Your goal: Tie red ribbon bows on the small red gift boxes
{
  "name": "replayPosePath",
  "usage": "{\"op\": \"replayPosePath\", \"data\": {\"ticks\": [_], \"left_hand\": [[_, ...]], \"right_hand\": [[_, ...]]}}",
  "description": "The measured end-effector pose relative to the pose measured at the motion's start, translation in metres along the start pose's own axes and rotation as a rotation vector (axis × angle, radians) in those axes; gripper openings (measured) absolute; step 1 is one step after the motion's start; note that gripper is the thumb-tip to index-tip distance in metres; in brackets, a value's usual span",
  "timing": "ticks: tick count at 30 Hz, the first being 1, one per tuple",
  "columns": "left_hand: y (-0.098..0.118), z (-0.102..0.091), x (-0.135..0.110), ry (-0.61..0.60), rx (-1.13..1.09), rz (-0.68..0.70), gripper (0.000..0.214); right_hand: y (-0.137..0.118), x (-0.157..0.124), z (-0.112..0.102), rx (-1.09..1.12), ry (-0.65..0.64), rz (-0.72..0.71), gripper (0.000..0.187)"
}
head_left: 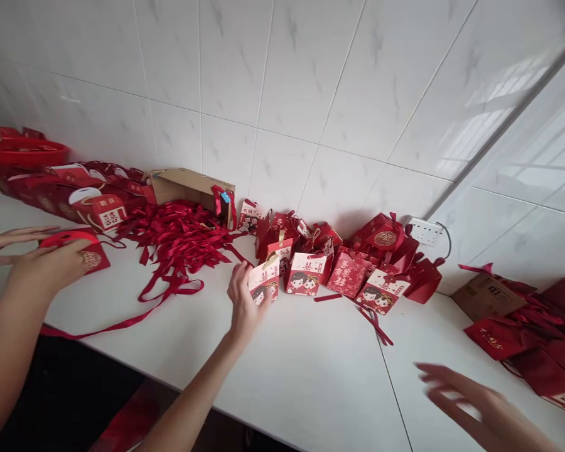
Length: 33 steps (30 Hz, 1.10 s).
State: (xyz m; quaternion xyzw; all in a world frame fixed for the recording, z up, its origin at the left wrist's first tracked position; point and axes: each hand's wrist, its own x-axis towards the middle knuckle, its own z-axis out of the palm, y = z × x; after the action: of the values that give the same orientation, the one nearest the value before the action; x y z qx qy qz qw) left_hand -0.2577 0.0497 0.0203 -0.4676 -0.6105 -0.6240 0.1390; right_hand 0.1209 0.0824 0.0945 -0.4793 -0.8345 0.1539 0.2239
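Observation:
My left hand (pixel 245 300) is closed round the side of a small red-and-white gift box (pixel 264 280) printed with two cartoon figures. Beside it stand a matching cartoon box (pixel 305 274) and a red box with white lettering (pixel 351 271), part of a cluster along the wall. Over the bare tabletop at lower right, my right hand (pixel 478 402) is slightly blurred, its fingers apart and nothing in them. Nearest to that hand are a red box with gold lettering (pixel 492 338) and a larger red box (pixel 553 370).
At left, a co-worker's hands (pixel 51 260) hold a red box (pixel 94 254). A heap of red ribbons (pixel 179 232) lies by an open cardboard box (pixel 188 179). Several more gift boxes (pixel 106 210) line the wall. A power strip (pixel 424 231) sits at the tiled wall.

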Motion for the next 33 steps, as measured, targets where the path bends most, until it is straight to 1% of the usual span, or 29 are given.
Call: {"op": "replayPosePath", "data": {"ticks": [1,2,3,4,5,6,7,9,11,13,14,16,18,20,21,23,24,26,28,30,31,33], "left_hand": [[-0.010,-0.006,0.007,-0.061,0.000,-0.116,0.041],[-0.018,-0.012,0.011,-0.141,-0.017,-0.208,0.032],[-0.024,-0.017,0.013,-0.219,-0.045,-0.266,0.023],[-0.027,-0.023,0.012,-0.275,-0.074,-0.295,0.017],[-0.029,-0.030,0.010,-0.297,-0.096,-0.307,0.017],[-0.028,-0.037,0.007,-0.291,-0.109,-0.313,0.019],[-0.026,-0.044,0.002,-0.280,-0.120,-0.320,0.020],[-0.020,-0.058,-0.010,-0.282,-0.144,-0.321,0.020],[-0.015,-0.069,-0.023,-0.351,-0.176,-0.313,0.020],[-0.012,-0.074,-0.035,-0.452,-0.208,-0.315,0.020],[-0.011,-0.076,-0.040,-0.500,-0.220,-0.320,0.020],[-0.010,-0.078,-0.043,-0.578,-0.240,-0.330,0.022],[-0.006,-0.079,-0.038,-0.672,-0.270,-0.331,0.020],[0.002,-0.080,-0.026,-0.745,-0.326,-0.294,0.018],[0.008,-0.079,-0.018,-0.757,-0.350,-0.265,0.020],[0.019,-0.075,-0.005,-0.743,-0.363,-0.211,0.026],[0.023,-0.071,0.000,-0.733,-0.359,-0.202,0.027],[0.030,-0.063,0.005,-0.746,-0.364,-0.231,0.022],[0.031,-0.056,0.003,-0.754,-0.419,-0.279,0.018],[0.030,-0.050,-0.003,-0.715,-0.489,-0.293,0.017],[0.030,-0.047,-0.006,-0.690,-0.517,-0.271,0.017],[0.030,-0.044,-0.011,-0.658,-0.548,-0.184,0.012]], "right_hand": [[-0.016,0.023,0.011,0.045,-0.178,-0.023,0.035],[-0.035,0.046,0.024,0.082,-0.283,-0.062,0.035],[-0.055,0.068,0.038,0.122,-0.348,-0.114,0.035],[-0.075,0.087,0.053,0.160,-0.392,-0.173,0.033],[-0.095,0.103,0.067,0.190,-0.407,-0.215,0.030],[-0.113,0.114,0.080,0.203,-0.384,-0.241,0.030],[-0.129,0.122,0.092,0.216,-0.327,-0.261,0.032],[-0.154,0.124,0.114,0.311,-0.192,-0.321,0.041],[-0.169,0.113,0.132,0.478,-0.169,-0.332,0.037],[-0.176,0.097,0.147,0.638,-0.193,-0.275,0.028],[-0.177,0.089,0.152,0.690,-0.176,-0.242,0.028],[-0.177,0.077,0.159,0.735,-0.077,-0.203,0.026],[-0.174,0.072,0.160,0.740,0.003,-0.210,0.022],[-0.170,0.071,0.158,0.741,0.021,-0.219,0.019],[-0.167,0.071,0.156,0.734,0.022,-0.225,0.019],[-0.163,0.069,0.153,0.706,0.033,-0.246,0.017],[-0.161,0.067,0.152,0.686,0.042,-0.262,0.017],[-0.158,0.061,0.152,0.639,0.059,-0.299,0.016],[-0.155,0.054,0.154,0.588,0.067,-0.330,0.016],[-0.153,0.048,0.157,0.556,0.075,-0.339,0.019],[-0.152,0.045,0.159,0.551,0.087,-0.333,0.019],[-0.149,0.041,0.161,0.556,0.136,-0.306,0.016]]}}
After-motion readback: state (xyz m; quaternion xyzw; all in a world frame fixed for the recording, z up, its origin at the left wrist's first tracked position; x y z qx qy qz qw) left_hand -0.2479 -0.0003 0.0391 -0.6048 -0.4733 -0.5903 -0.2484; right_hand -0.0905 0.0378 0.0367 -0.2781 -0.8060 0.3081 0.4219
